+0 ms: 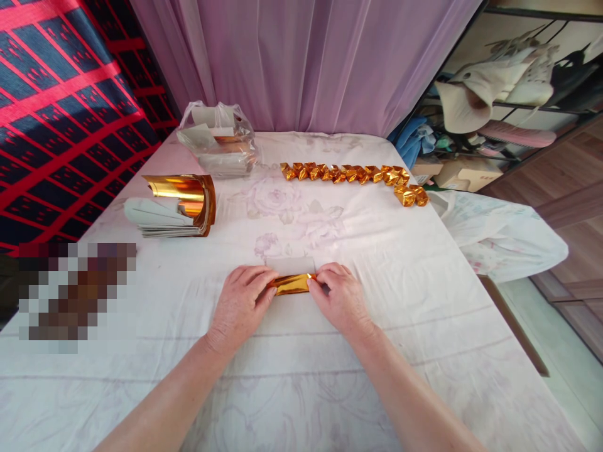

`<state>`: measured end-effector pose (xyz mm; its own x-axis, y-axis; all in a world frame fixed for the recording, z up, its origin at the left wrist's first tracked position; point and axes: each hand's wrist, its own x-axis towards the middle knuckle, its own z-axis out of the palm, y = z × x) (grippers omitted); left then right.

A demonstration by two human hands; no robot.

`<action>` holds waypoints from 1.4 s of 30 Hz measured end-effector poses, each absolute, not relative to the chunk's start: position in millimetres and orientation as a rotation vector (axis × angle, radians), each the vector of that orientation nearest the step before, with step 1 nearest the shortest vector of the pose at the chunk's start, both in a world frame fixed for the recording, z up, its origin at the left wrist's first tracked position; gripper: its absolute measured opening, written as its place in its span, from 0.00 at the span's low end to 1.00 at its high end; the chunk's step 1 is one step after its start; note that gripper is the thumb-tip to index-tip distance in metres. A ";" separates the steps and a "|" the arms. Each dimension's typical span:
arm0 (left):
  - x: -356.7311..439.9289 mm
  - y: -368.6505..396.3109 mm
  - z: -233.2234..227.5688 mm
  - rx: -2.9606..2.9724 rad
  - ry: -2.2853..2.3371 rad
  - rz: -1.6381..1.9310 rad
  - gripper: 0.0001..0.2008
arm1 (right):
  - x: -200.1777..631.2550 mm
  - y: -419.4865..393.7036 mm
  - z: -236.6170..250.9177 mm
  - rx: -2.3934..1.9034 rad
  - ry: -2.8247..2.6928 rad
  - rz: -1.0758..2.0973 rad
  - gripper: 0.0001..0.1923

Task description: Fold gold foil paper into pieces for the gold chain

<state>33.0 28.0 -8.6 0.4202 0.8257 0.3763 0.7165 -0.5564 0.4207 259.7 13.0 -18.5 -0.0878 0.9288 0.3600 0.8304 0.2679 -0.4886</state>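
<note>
A gold foil paper [291,284], rolled into a narrow strip with a pale flap behind it, lies on the white flowered cloth [377,263] near the front middle. My left hand [241,304] pinches its left end and my right hand [340,297] pinches its right end. Both hands rest on the cloth. A curling stack of gold foil sheets [181,204] sits to the far left. A row of several folded gold paper pieces [353,174] runs along the far side and bends toward me at its right end.
A clear plastic bag [217,138] with more paper stands at the back left. A purple curtain [301,63] hangs behind. Red and dark checked fabric [61,113] is at the left. Shelves with hats [509,94] stand at the right, past the table edge.
</note>
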 end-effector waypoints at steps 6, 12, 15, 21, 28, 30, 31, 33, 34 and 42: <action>32.6 28.6 -9.3 2.507 1.339 0.827 0.12 | 259.4 13.4 -19.3 -1.585 -1.936 0.203 0.13; 34.1 28.0 -7.6 2.452 1.389 0.782 0.14 | 259.1 13.6 -19.7 -1.600 -1.925 0.194 0.14; 34.3 27.9 -7.0 2.438 1.395 0.794 0.14 | 259.0 13.8 -20.0 -1.602 -1.930 0.198 0.14; 32.6 28.2 -8.8 2.496 1.339 0.816 0.12 | 258.7 13.9 -20.8 -1.605 -1.925 0.191 0.14; 32.2 27.4 -8.8 2.522 1.303 0.825 0.15 | 258.5 14.3 -20.8 -1.615 -1.926 0.190 0.14; 32.3 26.8 -7.7 2.530 1.290 0.817 0.14 | 258.6 14.4 -20.6 -1.612 -1.929 0.187 0.14; 32.3 26.6 -7.3 2.532 1.285 0.811 0.14 | 258.6 14.5 -20.6 -1.611 -1.931 0.187 0.14; 32.1 26.2 -6.8 2.535 1.277 0.802 0.13 | 258.5 14.5 -20.6 -1.613 -1.929 0.192 0.13; 32.1 26.1 -6.7 2.534 1.274 0.798 0.13 | 258.5 14.5 -20.7 -1.615 -1.927 0.194 0.14; 33.1 26.6 -5.9 2.543 1.270 0.787 0.12 | 258.1 14.4 -21.0 -1.618 -1.921 0.191 0.14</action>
<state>33.1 26.6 -5.9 0.4917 0.7867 0.3733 0.6845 -0.6142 0.3927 258.1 14.4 -21.0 -0.0643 0.9322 0.3563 0.8437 0.2415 -0.4794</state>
